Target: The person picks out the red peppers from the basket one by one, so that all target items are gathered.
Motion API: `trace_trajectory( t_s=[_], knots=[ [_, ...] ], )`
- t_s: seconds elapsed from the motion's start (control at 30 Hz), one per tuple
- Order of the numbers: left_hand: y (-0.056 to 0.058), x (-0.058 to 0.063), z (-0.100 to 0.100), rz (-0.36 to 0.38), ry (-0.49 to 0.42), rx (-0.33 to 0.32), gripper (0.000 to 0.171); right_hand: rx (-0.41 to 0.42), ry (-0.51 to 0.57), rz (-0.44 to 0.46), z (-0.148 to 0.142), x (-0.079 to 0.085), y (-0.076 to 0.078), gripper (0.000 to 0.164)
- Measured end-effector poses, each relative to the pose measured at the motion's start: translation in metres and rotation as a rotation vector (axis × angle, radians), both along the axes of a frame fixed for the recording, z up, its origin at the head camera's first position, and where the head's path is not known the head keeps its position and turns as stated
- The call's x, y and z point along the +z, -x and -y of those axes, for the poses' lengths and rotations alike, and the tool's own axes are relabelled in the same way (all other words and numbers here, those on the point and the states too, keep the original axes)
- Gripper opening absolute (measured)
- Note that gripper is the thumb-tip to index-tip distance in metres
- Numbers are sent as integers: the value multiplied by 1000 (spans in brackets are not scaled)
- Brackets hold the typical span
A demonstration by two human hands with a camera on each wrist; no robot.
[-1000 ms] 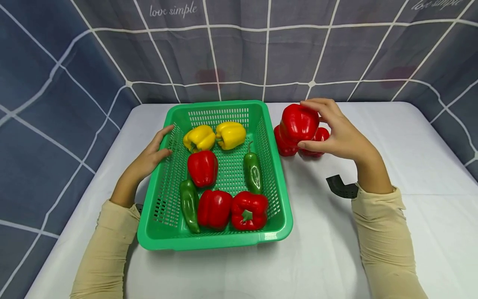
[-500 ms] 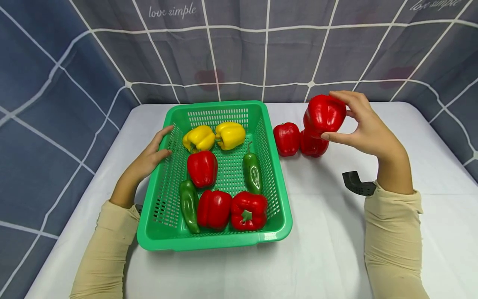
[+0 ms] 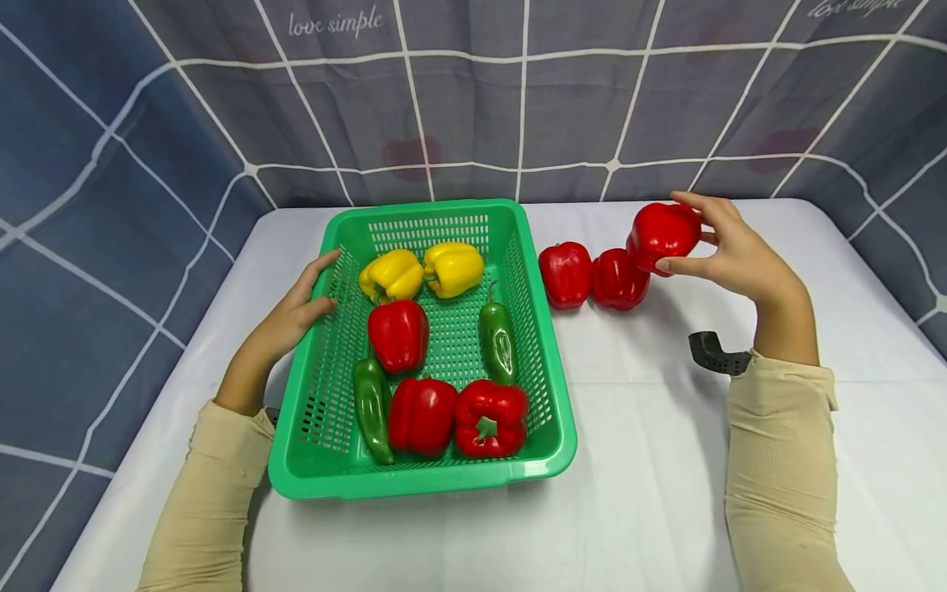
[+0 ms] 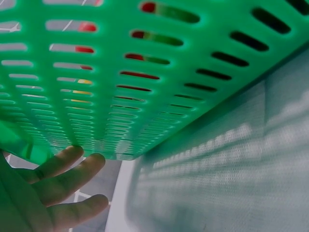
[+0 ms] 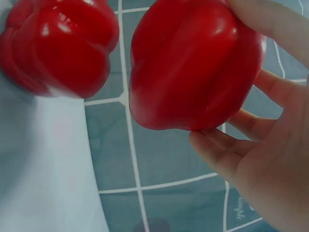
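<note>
In the head view, my right hand (image 3: pixel 743 255) holds a red bell pepper (image 3: pixel 664 234) between thumb and fingers. The right wrist view shows the same pepper (image 5: pixel 193 63) up close, the fingertips against its side and underside. Directly left of it, two more red bell peppers (image 3: pixel 620 281) lie side by side on the white cloth. My left hand (image 3: pixel 292 316) grips the left rim of a green basket (image 3: pixel 556 386), thumb and one finger over the edge. Other fingers lie outside the slotted wall (image 4: pixel 104 96) in the left wrist view.
Inside the basket lie two yellow bell peppers (image 3: pixel 453 270), several red bell peppers (image 3: pixel 423 417) and two green chili peppers (image 3: pixel 497 344). A grey checked cloth (image 3: pixel 473 107) hangs behind the white-covered table (image 3: pixel 636 485). A black bracket (image 3: pixel 713 353) sits at the right wrist.
My right hand has carried the red bell pepper rightward, away from the basket, and then lowered it slightly. The two peppers behind it have come into full view. The left hand keeps its place.
</note>
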State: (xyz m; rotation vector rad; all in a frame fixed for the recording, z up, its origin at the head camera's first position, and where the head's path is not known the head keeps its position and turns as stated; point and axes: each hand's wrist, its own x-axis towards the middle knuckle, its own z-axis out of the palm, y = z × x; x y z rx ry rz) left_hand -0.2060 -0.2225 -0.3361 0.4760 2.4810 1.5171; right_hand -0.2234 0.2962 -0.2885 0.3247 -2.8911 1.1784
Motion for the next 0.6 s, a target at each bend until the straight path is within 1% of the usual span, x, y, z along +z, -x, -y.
trace_trajectory(
  t_s=[0.23,0.6],
  knots=[
    [0,0,1,-2,12,0,70,8,19,15,-9,-6,3,83],
    [-2,-1,1,-3,1,1,70,-3,-1,53,-16,-13,8,84]
  ],
)
